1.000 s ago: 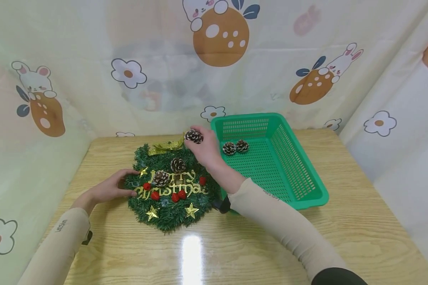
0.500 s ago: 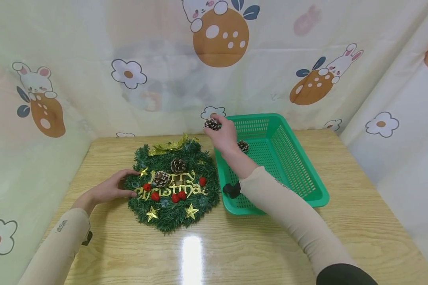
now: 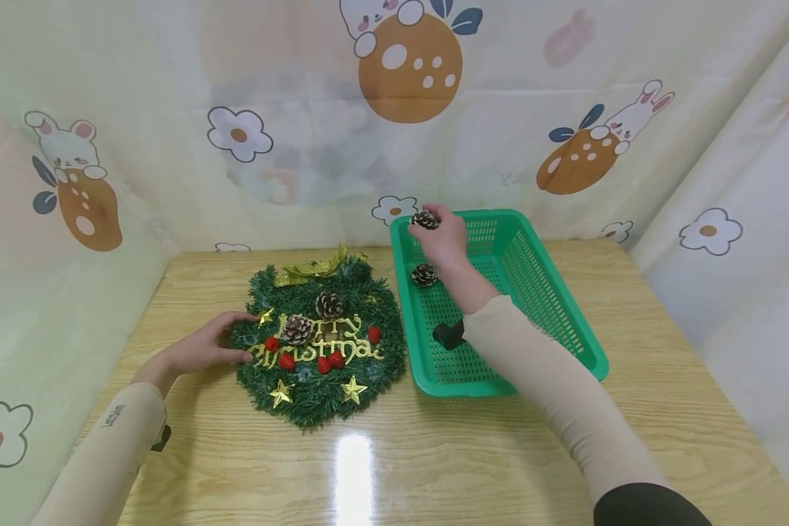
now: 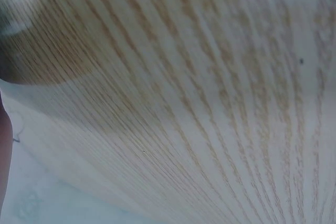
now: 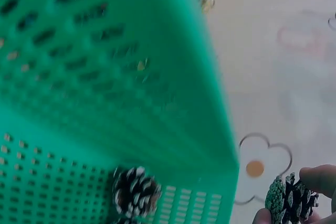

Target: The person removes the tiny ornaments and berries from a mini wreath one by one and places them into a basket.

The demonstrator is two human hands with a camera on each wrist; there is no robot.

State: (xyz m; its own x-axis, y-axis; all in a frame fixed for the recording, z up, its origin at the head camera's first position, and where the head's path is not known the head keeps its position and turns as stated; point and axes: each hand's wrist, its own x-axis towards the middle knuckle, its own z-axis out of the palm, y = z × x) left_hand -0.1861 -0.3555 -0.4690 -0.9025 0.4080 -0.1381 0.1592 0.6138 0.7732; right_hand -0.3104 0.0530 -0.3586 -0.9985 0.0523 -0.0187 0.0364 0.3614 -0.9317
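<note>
Curtain [image 3: 315, 175]: one patterned cloth, behind everything.
Worktop [image 3: 256, 475]: one, wood-grained, beneath.
Green basket [image 3: 460, 389]: one; right sleeve [image 3: 552, 387] crosses it, hiding part.
Wreath [image 3: 309, 409]: one, beside the basket.
Left hand [image 3: 209, 343]: grip spread, touching the wreath's edge.
Right hand [image 3: 447, 239]: grip pinching one pinecone [image 3: 424, 220] by the basket's far rim.
Pinecones [image 3: 329, 305]: five; one held, two on the wreath, two in the basket, one barely showing.
Gold stars [image 3: 353, 389]: at least three, on the wreath.
Red berries [image 3: 286, 361]: five, likewise.

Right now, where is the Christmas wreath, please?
In the head view, the Christmas wreath lies on the wooden table, just left of the green basket.
</note>
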